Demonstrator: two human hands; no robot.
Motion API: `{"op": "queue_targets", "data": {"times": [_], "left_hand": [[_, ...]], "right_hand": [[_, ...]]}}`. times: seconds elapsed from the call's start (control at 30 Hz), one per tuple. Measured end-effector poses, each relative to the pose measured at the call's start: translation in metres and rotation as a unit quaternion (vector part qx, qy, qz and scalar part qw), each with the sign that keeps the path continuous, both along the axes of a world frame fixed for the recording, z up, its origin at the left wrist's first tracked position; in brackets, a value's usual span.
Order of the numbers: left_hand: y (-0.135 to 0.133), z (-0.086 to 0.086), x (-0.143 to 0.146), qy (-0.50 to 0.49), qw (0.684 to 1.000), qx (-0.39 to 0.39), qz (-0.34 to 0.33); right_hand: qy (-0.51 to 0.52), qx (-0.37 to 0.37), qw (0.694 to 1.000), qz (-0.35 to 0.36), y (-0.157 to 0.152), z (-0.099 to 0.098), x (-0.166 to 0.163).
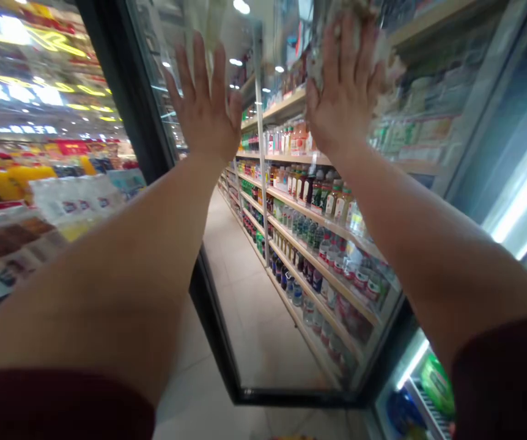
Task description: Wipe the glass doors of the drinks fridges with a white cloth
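Note:
A black-framed glass cooler door (254,318) stands swung out in front of me. My left hand (206,104) lies flat on the upper glass, fingers stretched out and apart. My right hand (343,85) presses a pale cloth (385,46) against the glass near the top, fingers spread over it. Through and in the glass show shelves of bottled drinks (318,238) along an aisle.
Packaged goods (71,201) fill a display at the left under bright signs. The open cooler at the right shows a lit strip (520,208) and a wire shelf with green and blue items (433,391). Pale floor tiles (199,403) lie below.

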State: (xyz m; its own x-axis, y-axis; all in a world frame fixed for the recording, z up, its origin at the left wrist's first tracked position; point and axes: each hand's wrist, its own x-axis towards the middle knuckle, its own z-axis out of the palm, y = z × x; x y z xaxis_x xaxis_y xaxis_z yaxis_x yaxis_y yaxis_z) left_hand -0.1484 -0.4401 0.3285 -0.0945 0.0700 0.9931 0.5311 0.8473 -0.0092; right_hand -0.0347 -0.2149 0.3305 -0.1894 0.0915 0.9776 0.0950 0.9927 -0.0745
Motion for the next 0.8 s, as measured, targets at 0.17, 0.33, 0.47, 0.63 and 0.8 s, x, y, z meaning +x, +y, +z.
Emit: {"op": "queue_targets", "data": {"times": [0.17, 0.33, 0.47, 0.63, 0.8], "left_hand": [[0.004, -0.005, 0.019, -0.012, 0.998, 0.007, -0.057], [0.007, -0.009, 0.041, -0.036, 0.999, 0.020, -0.017], [0.010, -0.013, 0.048, -0.029, 0.998, 0.015, 0.047], [0.011, -0.016, 0.058, -0.009, 0.994, -0.001, 0.111], [0.012, -0.014, 0.058, -0.034, 0.998, 0.011, 0.052]], "right_hand": [[-0.039, 0.057, 0.996, 0.059, -0.005, 0.026, -0.002], [-0.016, 0.025, 0.996, 0.087, -0.014, 0.052, -0.008], [-0.026, 0.100, 0.985, 0.135, -0.020, 0.063, -0.013], [0.021, 0.069, 0.981, 0.180, -0.036, 0.074, -0.015], [-0.032, 0.155, 0.971, 0.181, -0.061, 0.079, -0.015]]}}
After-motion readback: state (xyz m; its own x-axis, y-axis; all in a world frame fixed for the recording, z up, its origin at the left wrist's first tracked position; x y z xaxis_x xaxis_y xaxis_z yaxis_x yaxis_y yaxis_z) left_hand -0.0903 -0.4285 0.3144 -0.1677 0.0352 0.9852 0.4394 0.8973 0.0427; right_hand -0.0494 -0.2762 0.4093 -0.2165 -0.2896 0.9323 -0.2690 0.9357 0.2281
